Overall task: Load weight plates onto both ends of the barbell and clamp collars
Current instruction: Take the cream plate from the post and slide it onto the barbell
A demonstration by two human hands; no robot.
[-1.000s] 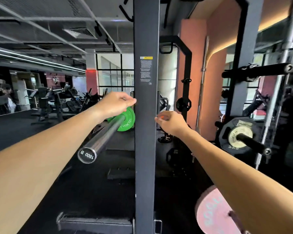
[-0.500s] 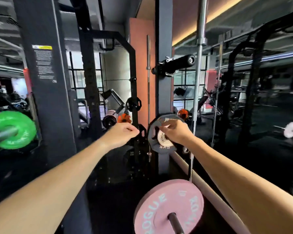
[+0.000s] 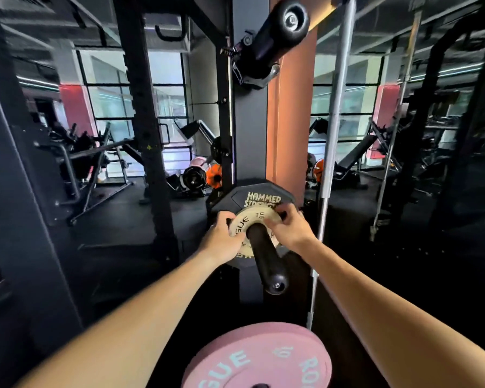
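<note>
A small cream weight plate (image 3: pixel 253 217) sits on a black storage peg (image 3: pixel 265 257) of the rack, in front of a larger black Hammer Strength plate (image 3: pixel 249 193). My left hand (image 3: pixel 220 242) grips the cream plate's left edge. My right hand (image 3: pixel 291 228) grips its right edge. Both sets of fingers curl behind the plate's rim. The peg's free end points toward me. The barbell is out of view.
A pink Rogue bumper plate (image 3: pixel 259 357) hangs on a lower peg right below my arms. A dark rack upright (image 3: pixel 251 113) carries another black peg (image 3: pixel 272 37) overhead. A steel bar (image 3: pixel 333 113) stands upright at the right. Machines fill the background.
The view has swung right from the barbell with its green plate to the plate storage. Both hands have come onto the cream plate and closed on its edges.
</note>
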